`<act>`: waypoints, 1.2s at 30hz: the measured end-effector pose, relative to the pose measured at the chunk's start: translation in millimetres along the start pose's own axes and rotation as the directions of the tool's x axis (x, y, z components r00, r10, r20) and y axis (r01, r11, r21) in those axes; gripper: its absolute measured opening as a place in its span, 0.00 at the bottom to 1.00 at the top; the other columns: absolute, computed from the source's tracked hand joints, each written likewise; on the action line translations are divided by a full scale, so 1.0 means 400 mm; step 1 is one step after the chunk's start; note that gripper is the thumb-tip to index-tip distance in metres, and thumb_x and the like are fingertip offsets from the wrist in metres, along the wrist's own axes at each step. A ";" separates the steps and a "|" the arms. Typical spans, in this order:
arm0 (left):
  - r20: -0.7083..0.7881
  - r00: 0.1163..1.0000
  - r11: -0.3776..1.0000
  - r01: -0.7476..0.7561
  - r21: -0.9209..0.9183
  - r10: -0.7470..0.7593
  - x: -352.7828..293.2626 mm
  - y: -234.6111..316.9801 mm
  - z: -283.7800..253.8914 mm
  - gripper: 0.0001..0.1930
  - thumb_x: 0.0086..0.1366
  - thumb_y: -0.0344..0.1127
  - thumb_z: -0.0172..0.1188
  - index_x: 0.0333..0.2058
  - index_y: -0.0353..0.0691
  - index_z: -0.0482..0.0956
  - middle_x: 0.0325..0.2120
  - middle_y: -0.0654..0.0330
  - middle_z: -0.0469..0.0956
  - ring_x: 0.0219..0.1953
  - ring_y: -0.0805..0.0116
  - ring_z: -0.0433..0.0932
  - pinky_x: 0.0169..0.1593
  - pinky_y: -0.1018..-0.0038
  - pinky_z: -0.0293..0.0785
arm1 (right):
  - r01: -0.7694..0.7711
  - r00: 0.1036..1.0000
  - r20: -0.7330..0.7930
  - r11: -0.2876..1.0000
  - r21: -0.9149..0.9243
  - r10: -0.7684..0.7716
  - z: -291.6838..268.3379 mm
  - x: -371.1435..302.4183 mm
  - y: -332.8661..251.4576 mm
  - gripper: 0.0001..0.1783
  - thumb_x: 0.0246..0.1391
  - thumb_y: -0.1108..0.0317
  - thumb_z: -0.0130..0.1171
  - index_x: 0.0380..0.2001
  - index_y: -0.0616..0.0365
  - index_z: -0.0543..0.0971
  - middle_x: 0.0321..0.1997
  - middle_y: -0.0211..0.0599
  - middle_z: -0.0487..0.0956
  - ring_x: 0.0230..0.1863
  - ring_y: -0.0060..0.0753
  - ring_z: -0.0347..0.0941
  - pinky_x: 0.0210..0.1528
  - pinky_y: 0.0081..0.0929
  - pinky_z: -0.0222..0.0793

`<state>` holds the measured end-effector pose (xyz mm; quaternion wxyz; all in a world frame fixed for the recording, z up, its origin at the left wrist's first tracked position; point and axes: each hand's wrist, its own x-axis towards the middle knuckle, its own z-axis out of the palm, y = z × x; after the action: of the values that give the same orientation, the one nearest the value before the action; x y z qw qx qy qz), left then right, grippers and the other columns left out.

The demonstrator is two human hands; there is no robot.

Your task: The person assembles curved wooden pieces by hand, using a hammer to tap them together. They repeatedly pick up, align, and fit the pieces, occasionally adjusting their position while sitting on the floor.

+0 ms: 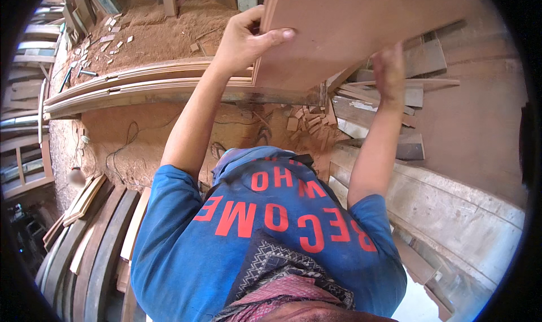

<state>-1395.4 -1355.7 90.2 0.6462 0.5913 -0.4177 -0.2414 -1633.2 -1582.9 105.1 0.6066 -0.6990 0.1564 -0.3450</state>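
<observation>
A wide reddish-brown wooden panel [361,34] fills the top centre and right, with layered edges along its left side. My left hand [251,42] grips that left side, thumb lying on the broad face and fingers curled behind the edge. At the panel's lower right edge is my right hand [388,76], smeared by motion; whether its fingers close on the edge does not show. Long thin wooden strips [152,83] with grooved edges lie on a beam to the left, their right ends meeting the panel's lower left corner.
Small wood offcuts [310,121] are heaped on the floor below the beam. Loose boards [409,93] lie at the right, above a long pale plank [440,198]. Stacked timbers [96,243] stand at lower left. Sawdust [175,34] covers the far ground; a dark cable [121,147] trails at left.
</observation>
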 end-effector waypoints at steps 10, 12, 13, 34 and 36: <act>0.230 0.915 0.864 0.195 0.465 -0.330 -0.123 -0.295 -0.132 0.36 0.58 0.40 0.79 0.65 0.43 0.76 0.60 0.51 0.81 0.61 0.53 0.80 0.64 0.56 0.78 | 0.382 0.874 -0.321 0.924 -0.009 -0.365 0.196 0.128 -0.099 0.41 0.70 0.37 0.57 0.58 0.71 0.77 0.56 0.43 0.82 0.55 0.36 0.77 0.60 0.36 0.70; 0.211 0.917 0.883 0.233 0.408 -0.339 -0.172 -0.388 -0.088 0.34 0.58 0.37 0.79 0.63 0.43 0.78 0.57 0.50 0.83 0.59 0.52 0.82 0.62 0.57 0.78 | 0.411 0.887 -0.317 0.888 0.208 -0.336 0.210 0.129 -0.101 0.40 0.70 0.37 0.57 0.59 0.71 0.77 0.57 0.43 0.82 0.56 0.36 0.76 0.61 0.36 0.69; 0.173 0.924 0.865 0.238 0.441 -0.342 -0.181 -0.416 -0.063 0.32 0.58 0.36 0.78 0.61 0.42 0.78 0.55 0.49 0.84 0.58 0.50 0.83 0.61 0.57 0.78 | 0.417 0.895 -0.309 0.853 0.315 -0.323 0.218 0.133 -0.100 0.40 0.70 0.38 0.57 0.59 0.71 0.77 0.57 0.43 0.82 0.56 0.36 0.76 0.61 0.36 0.69; 0.012 0.964 0.825 0.222 0.520 -0.266 -0.195 -0.458 0.015 0.24 0.59 0.35 0.77 0.54 0.41 0.82 0.44 0.46 0.87 0.51 0.41 0.84 0.53 0.55 0.79 | 0.354 0.891 -0.383 0.903 0.245 -0.245 0.205 0.155 -0.081 0.34 0.71 0.36 0.55 0.25 0.57 0.75 0.26 0.18 0.71 0.30 0.20 0.63 0.33 0.28 0.61; -0.007 0.953 0.837 0.269 0.476 -0.303 -0.203 -0.464 0.011 0.24 0.59 0.34 0.76 0.54 0.41 0.82 0.45 0.47 0.87 0.51 0.42 0.84 0.54 0.56 0.79 | 0.259 0.827 -0.413 0.911 -0.322 -0.381 0.240 0.162 -0.100 0.33 0.71 0.36 0.55 0.25 0.56 0.75 0.26 0.18 0.71 0.30 0.19 0.63 0.32 0.27 0.60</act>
<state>-1408.7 -1326.9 -110.0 0.4249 0.7774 -0.3927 -0.2467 -1530.4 -1544.4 159.9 0.3900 -0.6827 0.2197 -0.5775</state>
